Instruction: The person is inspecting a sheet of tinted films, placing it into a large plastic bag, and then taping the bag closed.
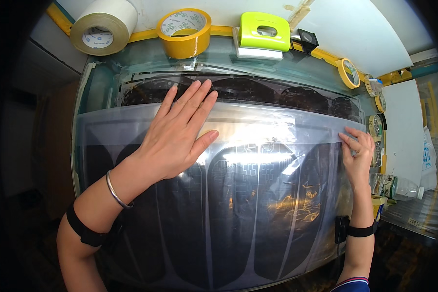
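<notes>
A large translucent film sheet (228,194) with long dark rounded shapes and fine line patterns covers most of the glass tabletop (102,90). Its far edge shows a paler, folded-looking band. Beyond that band, another film with dark curved shapes (248,91) shows on the glass. My left hand (180,129) lies flat across the sheet's far edge, fingers spread and pointing away from me. At the sheet's right edge, my right hand (357,148) has thumb and fingertips pinched on the film near its far corner. Bright glare hides part of the middle.
Along the far rim stand a wide white tape roll (118,19), a yellow tape roll (194,43), a green hole punch (264,33) and a small black folding stand (305,41). Down the right side are a smaller yellow tape roll (348,73), clear tape rolls (374,125) and a plastic bottle (405,189).
</notes>
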